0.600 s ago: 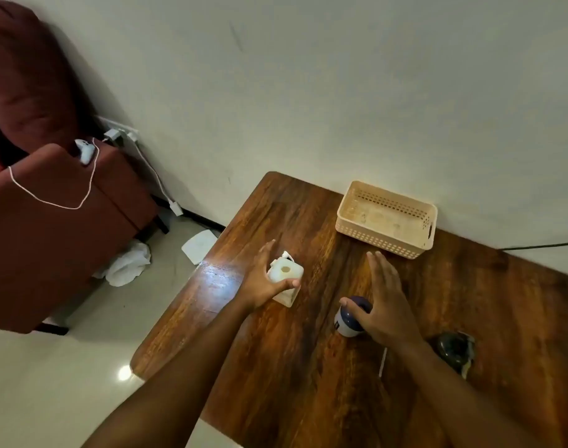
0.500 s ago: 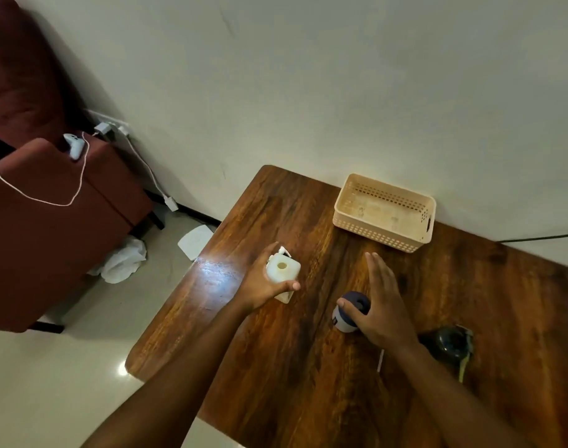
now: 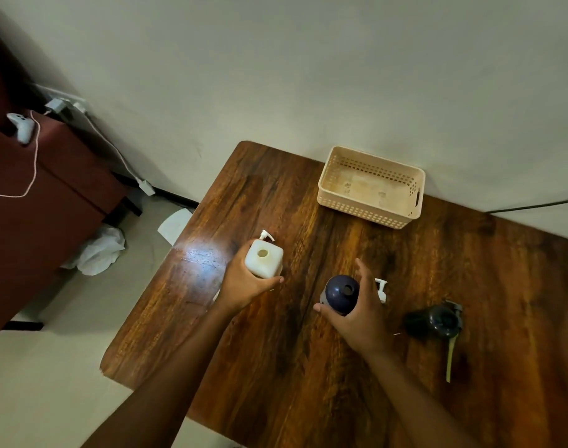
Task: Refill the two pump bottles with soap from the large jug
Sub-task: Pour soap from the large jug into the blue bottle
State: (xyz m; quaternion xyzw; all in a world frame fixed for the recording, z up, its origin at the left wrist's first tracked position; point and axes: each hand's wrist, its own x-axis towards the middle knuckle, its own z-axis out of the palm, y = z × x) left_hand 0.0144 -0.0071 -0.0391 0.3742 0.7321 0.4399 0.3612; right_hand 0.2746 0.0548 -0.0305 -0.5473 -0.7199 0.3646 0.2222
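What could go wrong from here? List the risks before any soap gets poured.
1. Both bottles stand uncapped: the white bottle in the left hand and the dark blue bottle in the right hand. A tilt could spill whatever is left inside.
2. Their mouths look narrow, so pouring may overflow onto the table.
3. A white pump lies just beyond the right hand and could get knocked away.

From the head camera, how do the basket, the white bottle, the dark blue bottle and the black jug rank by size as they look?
1. Basket, clearly largest.
2. Black jug, seen from above.
3. White bottle and dark blue bottle: about alike; both are seen from above and partly covered by the hands, so I won't rank them.
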